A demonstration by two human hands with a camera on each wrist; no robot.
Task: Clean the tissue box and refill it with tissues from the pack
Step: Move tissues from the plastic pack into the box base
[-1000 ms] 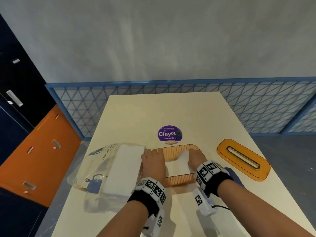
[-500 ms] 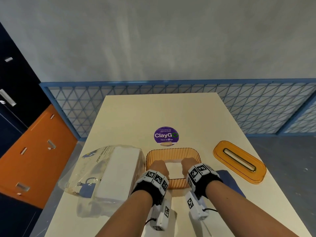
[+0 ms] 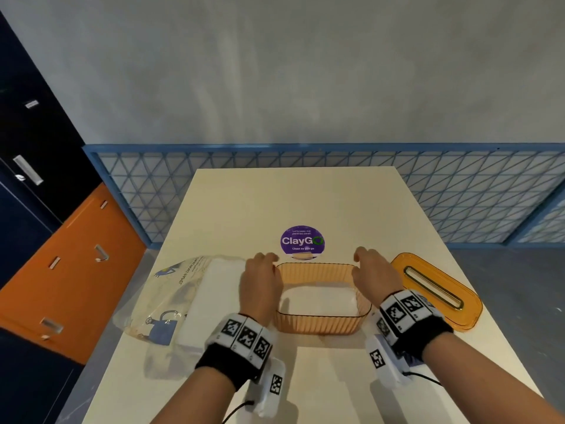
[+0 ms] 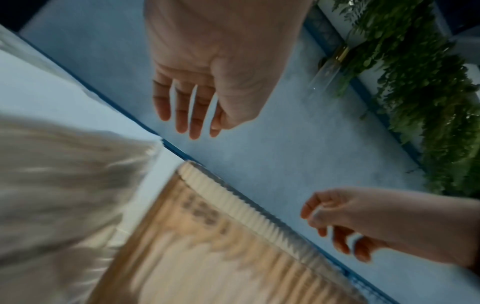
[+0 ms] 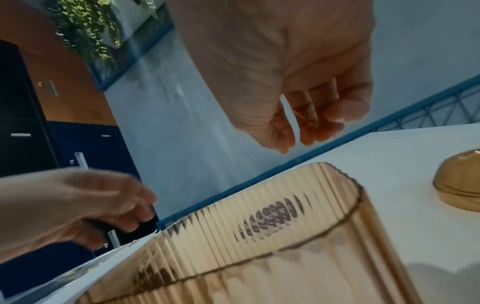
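Note:
The orange ribbed tissue box [image 3: 321, 327] stands open on the table, with a white stack of tissues [image 3: 318, 301] lying inside. My left hand [image 3: 260, 270] hovers over the box's left end and my right hand [image 3: 370, 267] over its right end. In the left wrist view the left hand [image 4: 189, 115] hangs with straight fingers and holds nothing. The right hand [image 5: 293, 131] has loosely curled fingers and is empty as well. The clear tissue pack [image 3: 189, 301], with white tissues in it, lies just left of the box. The orange slotted lid [image 3: 434, 289] lies to the right.
A purple round sticker [image 3: 302, 241] sits on the table [image 3: 290, 197] behind the box. A blue lattice rail [image 3: 458, 191] runs along the far edge. Orange and dark blue cabinets [image 3: 61, 270] stand to the left, below table level.
Both hands were down inside the box on the tissues; they have come up out of it and spread apart to its two ends. The tissues stay in the box.

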